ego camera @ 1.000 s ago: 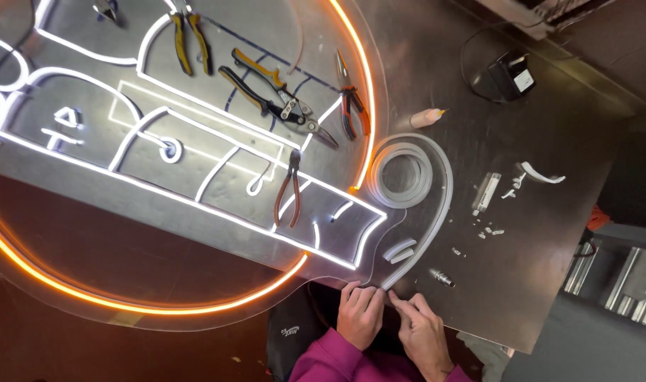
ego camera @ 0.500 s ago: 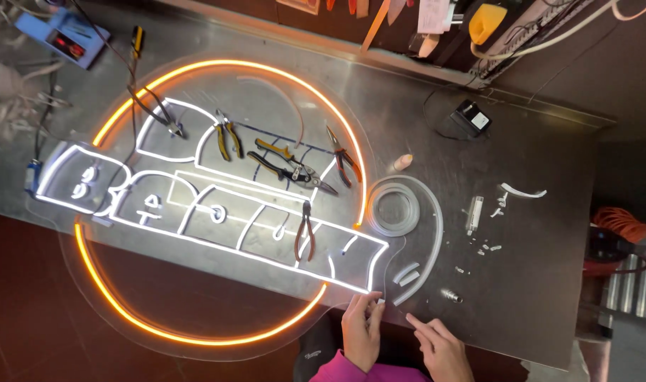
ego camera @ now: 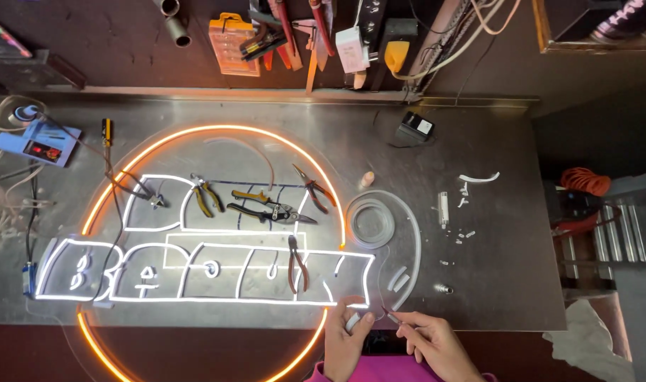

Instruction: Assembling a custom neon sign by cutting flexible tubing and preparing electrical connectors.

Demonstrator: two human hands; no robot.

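Observation:
A round clear sign panel point(ego camera: 195, 152) lies on the metal bench, with an orange glowing ring point(ego camera: 217, 129) and white glowing letter outlines point(ego camera: 195, 276). At the panel's lower right edge, my left hand point(ego camera: 345, 343) pinches a short white strip piece point(ego camera: 353, 322). Just to its right, my right hand point(ego camera: 436, 346) grips a thin tool point(ego camera: 389, 315) whose tip points at that piece. A coil of white strip point(ego camera: 371, 223) lies beyond the hands, its tail curving down toward them.
Several pliers and snips point(ego camera: 270, 209) rest on the panel. Strip offcuts and small parts point(ego camera: 450, 212) are scattered to the right. A black power adapter point(ego camera: 415, 129), a blue soldering station point(ego camera: 43, 145) and wall-hung tools point(ego camera: 302, 32) sit at the back. An orange cable point(ego camera: 585, 180) lies beyond the bench's right edge.
The view has pulled back, so the whole bench and back wall show. My hands stay at the panel's lower right edge; the right hand has moved slightly away from the left.

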